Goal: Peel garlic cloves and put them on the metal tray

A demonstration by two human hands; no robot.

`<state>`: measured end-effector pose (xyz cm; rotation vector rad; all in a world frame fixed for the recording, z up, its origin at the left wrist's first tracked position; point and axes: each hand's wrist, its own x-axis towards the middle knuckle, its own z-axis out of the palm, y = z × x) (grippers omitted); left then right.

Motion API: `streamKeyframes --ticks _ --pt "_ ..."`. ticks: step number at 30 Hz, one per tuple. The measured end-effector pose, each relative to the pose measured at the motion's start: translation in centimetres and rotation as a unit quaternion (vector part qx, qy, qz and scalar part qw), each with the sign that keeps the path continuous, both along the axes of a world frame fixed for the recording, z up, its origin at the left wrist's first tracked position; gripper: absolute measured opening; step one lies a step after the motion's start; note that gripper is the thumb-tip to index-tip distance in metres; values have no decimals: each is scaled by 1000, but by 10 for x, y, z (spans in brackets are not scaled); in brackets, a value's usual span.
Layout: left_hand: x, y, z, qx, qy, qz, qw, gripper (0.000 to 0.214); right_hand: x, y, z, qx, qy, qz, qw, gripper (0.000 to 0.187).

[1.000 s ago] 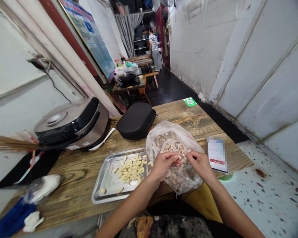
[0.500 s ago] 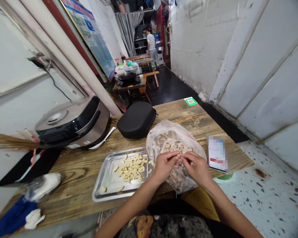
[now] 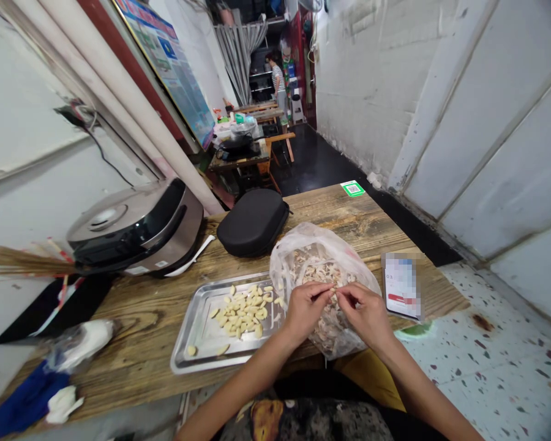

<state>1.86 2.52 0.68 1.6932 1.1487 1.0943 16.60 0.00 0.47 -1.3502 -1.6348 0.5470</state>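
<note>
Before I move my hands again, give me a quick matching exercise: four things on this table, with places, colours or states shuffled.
Things:
1. metal tray
2. plastic bag
3. phone
4. hard case

Descriptions:
A. black all over
B. beneath the left hand and right hand, with dry scraps inside
C. holding loose, pale cloves
D. on the table's right side, screen lit

Right pairs: 1-C, 2-B, 3-D, 4-A
</note>
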Motion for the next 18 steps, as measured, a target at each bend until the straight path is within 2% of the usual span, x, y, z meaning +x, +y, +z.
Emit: streamKeyframes --ticks 4,12,18 --pt "0 0 0 37 11 -8 999 19 1 2 -1 -1 31 6 999 16" --pt "0 -5 3 95 43 -45 993 23 0 -1 0 23 -11 7 1000 17" --pt "1 -6 4 102 54 -57 992 25 0 -1 1 20 -39 -4 999 18"
